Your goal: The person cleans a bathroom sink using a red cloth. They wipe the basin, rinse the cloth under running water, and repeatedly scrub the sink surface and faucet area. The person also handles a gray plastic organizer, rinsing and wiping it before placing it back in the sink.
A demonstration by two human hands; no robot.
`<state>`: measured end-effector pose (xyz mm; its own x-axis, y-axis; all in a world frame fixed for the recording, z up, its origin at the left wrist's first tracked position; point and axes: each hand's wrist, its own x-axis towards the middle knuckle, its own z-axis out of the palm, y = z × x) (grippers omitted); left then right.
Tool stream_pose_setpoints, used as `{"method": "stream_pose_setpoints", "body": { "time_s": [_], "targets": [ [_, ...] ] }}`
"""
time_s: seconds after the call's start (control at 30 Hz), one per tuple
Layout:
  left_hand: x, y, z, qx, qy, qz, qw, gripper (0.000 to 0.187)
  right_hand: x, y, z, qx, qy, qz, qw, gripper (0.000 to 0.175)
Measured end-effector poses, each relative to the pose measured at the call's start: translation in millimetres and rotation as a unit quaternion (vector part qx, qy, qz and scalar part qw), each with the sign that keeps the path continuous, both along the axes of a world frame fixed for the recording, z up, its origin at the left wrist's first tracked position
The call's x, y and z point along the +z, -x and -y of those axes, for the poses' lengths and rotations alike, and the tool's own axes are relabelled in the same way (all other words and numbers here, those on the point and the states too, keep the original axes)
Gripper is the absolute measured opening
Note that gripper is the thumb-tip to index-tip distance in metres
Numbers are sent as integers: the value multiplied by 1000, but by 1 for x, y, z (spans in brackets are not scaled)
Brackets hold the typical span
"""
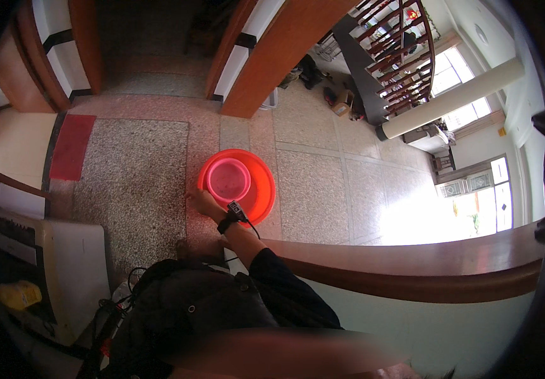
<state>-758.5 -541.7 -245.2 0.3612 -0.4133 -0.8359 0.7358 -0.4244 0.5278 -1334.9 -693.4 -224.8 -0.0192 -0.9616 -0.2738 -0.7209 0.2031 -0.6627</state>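
Observation:
A large orange-red plastic basin [264,189] is in front of me with a smaller pink plastic basin [228,180] inside, against its left side. My right hand [204,203] reaches across from the right and holds the large basin's near-left rim, close to the pink one; the fingertips are partly hidden and blurred. Whether it also grips the pink rim, I cannot tell. A black strap [226,224] and a small device [237,211] with a cable are on that wrist. My left hand is out of view.
A wooden-topped ledge [395,260] runs along the right. A white and dark appliance [78,265] bearing a yellow container [20,294] stands at lower left. A red mat [72,148] lies at left. Wooden door frames [272,52] rise ahead; shoes, a cardboard box [343,103] and a staircase [362,76] are beyond.

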Motion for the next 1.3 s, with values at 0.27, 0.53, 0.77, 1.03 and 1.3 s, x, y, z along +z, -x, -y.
{"method": "stream_pose_setpoints", "body": {
  "time_s": [0.27, 0.53, 0.77, 1.03, 1.3],
  "targets": [
    [22, -68, -142, 166, 73, 30, 983, 16, -38, -19, 10, 85, 36, 131, 987, 31],
    [19, -53, -331, 320, 147, 150, 924, 12, -77, -107, 59, 285, -61, 208, 934, 30],
    [86, -70, -384, 459, 41, 127, 878, 22, -21, -301, -3, 424, -168, 109, 883, 32],
    [87, -140, -536, 513, 91, 181, 834, 17, 56, -549, -203, 612, -172, 128, 761, 28],
    [123, -194, -667, 543, 68, 218, 808, 21, 110, -728, -394, 793, -90, 103, 594, 30]
  ]
}}
